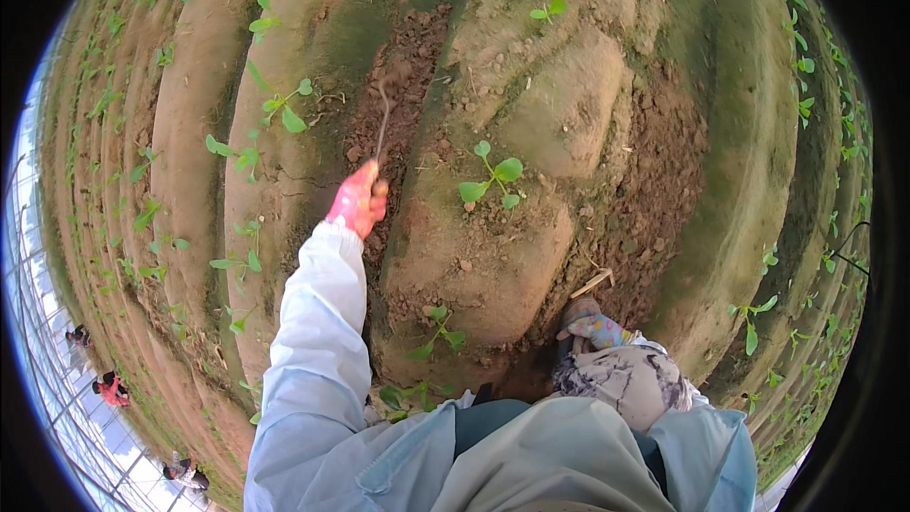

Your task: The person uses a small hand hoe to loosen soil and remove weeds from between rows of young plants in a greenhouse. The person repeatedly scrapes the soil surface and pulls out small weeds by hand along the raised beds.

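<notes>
My left hand (359, 200), in a stained pink-red glove, is closed around the handle end of a thin metal hand tool (384, 120) with a bent neck. The tool's far end is blurred over a furrow of loosened reddish soil (417, 57). My right hand (595, 328), in a spotted glove, is low beside my knee (626, 381); its fingers are partly hidden. Just beyond it lies a short pale stick (592, 283); I cannot tell whether the hand touches it. Between both hands a leafy seedling (493, 176) grows on a raised soil bed (474, 275).
Another crumbled furrow (664, 171) runs along the right. Rows of seedlings (284, 106) stand on the beds to the left, with more plants (752, 313) at the right. Three people (112, 389) appear small at the far left, near a greenhouse frame (57, 313).
</notes>
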Demonstrator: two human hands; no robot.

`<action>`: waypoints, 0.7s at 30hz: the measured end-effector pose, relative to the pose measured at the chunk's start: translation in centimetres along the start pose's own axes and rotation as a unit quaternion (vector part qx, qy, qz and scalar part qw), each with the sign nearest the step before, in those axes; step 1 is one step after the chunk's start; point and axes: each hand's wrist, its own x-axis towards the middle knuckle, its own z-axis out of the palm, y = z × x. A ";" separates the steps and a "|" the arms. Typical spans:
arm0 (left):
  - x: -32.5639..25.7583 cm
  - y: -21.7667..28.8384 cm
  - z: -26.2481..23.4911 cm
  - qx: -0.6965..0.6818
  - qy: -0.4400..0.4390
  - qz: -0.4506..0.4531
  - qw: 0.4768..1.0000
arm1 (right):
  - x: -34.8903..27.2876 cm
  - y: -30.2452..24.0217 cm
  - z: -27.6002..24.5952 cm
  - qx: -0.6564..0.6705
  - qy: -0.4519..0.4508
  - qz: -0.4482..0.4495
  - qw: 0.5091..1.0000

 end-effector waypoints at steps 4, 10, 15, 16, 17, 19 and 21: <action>-2.4 -3.6 -1.6 0.033 0.029 0.000 0.999 | 1.8 2.2 -1.5 -0.011 -0.005 0.042 0.999; -8.6 -4.2 -3.7 0.006 -0.081 0.048 0.996 | 3.4 2.9 -3.7 0.080 -0.207 -0.070 0.973; -13.2 -6.1 -7.4 0.077 0.003 0.048 0.996 | 2.3 2.9 -2.3 0.008 -0.040 -0.138 0.990; -14.3 -6.8 -8.4 0.098 0.024 0.020 0.995 | 1.8 2.9 -1.7 -0.002 -0.008 -0.144 0.990; -15.2 -7.8 -9.1 0.117 0.031 0.003 0.993 | 1.1 2.8 -1.2 -0.011 0.020 -0.153 0.988; -15.7 -9.5 -9.6 0.136 0.040 -0.040 0.989 | 0.2 2.3 -0.2 -0.028 0.065 -0.179 0.981; -14.8 -10.0 -8.7 0.126 0.038 -0.068 0.989 | -0.2 1.7 0.6 -0.050 0.104 -0.211 0.971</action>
